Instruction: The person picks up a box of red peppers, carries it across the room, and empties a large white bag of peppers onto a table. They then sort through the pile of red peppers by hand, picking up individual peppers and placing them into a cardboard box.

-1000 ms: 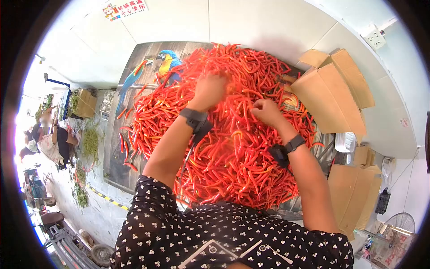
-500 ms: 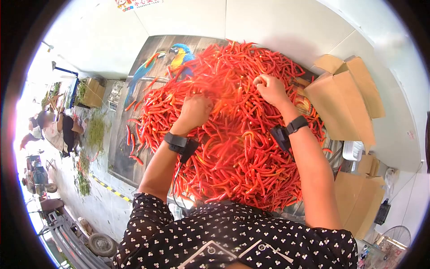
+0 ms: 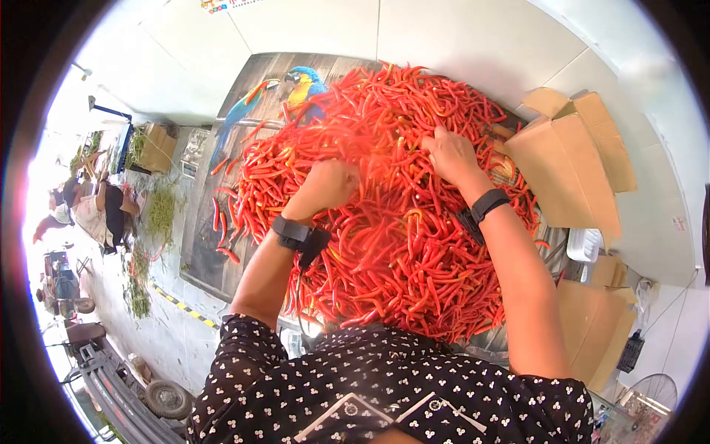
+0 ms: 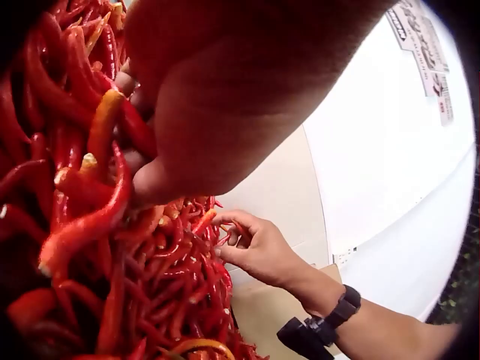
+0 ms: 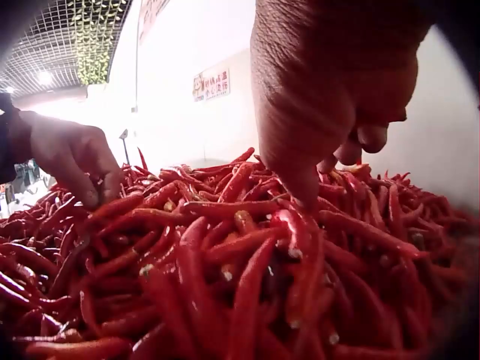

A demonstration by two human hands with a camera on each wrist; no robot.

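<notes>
Red chili peppers lie heaped over a table with a parrot picture. At the heap's left-middle is my left hand; in the left wrist view the fingers and thumb of this hand curl round a few peppers. My right hand is at the heap's upper right, fingers bent. The left wrist view shows this right hand with a red pepper between thumb and fingers. Seen from the right wrist, its thumb points down onto peppers.
An opened cardboard box stands to the right of the heap, with a white container and more cardboard below it. A wall runs behind the table. People are at the far left, near green stalks on the floor.
My left hand has moved down and to the left from the heap's upper middle. My right hand has shifted up the heap. The head view has shifted slightly.
</notes>
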